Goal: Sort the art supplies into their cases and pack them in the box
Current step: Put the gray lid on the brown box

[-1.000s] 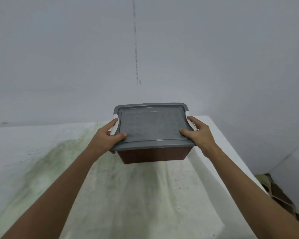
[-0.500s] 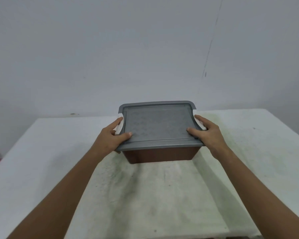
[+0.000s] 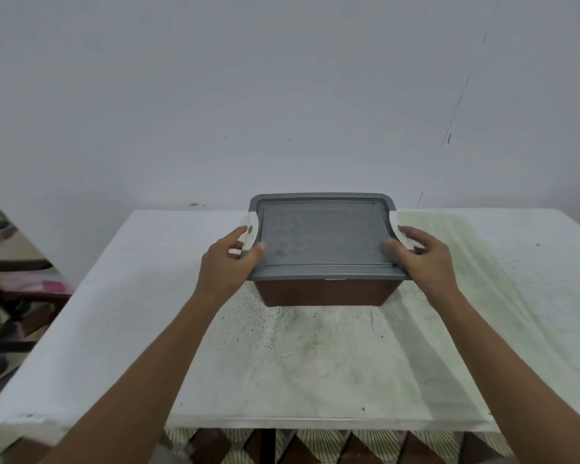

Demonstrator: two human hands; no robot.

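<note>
A brown plastic box (image 3: 327, 293) with a grey lid (image 3: 322, 236) and white side latches is held over the middle of the white table (image 3: 141, 296). My left hand (image 3: 230, 261) grips the box's left edge, thumb on the lid beside the white latch. My right hand (image 3: 422, 256) grips the right edge the same way, fingers over the other latch. The lid is shut, so what is inside is hidden. No loose art supplies or cases are in view.
The table top is white with green stains on its right half and ends at a plain pale wall. A dark chair with patterned cloth (image 3: 10, 279) stands at the left. Patterned floor (image 3: 315, 443) shows below the table's near edge.
The view has swung so the table now sits centred. The box, held in both hands throughout, now appears low over the table's middle; both grips are unchanged.
</note>
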